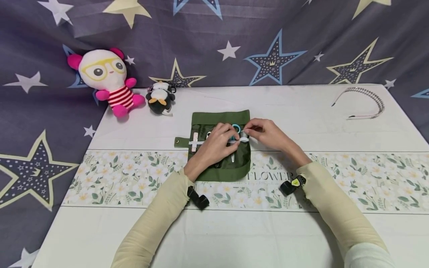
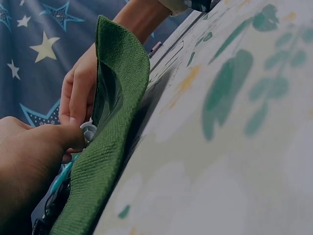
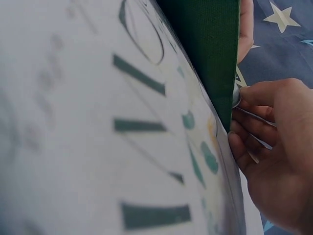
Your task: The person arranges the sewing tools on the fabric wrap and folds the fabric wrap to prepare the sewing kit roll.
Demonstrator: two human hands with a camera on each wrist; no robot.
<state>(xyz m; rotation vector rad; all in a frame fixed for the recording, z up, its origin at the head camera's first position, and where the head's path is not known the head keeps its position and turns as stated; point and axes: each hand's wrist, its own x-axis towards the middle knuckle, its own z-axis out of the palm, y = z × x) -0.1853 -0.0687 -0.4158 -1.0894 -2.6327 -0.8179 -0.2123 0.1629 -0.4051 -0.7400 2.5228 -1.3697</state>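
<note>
An unfolded green fabric pouch [image 1: 221, 174] lies on the table with small tools tucked under its white elastic band [image 1: 201, 142]. My right hand [image 1: 268, 132] pinches a small grey cylinder [image 1: 244, 134] at the pouch's right edge; its round end [image 2: 89, 130] shows in the left wrist view. Over the middle of the pouch, my left hand [image 1: 219, 143] pinches the band beside the cylinder. Teal-handled scissors [image 1: 237, 128] are partly hidden behind the left fingers. A pale pink strip-shaped item [image 1: 195, 142] sits under the band at the left.
A pink and white plush toy [image 1: 120, 97] and a small penguin plush [image 1: 160, 98] sit at the back left. At the back right lies a headband [image 1: 375, 100]. A floral printed strip [image 1: 114, 178] crosses the white table; a starry cloth [image 1: 214, 44] hangs behind it.
</note>
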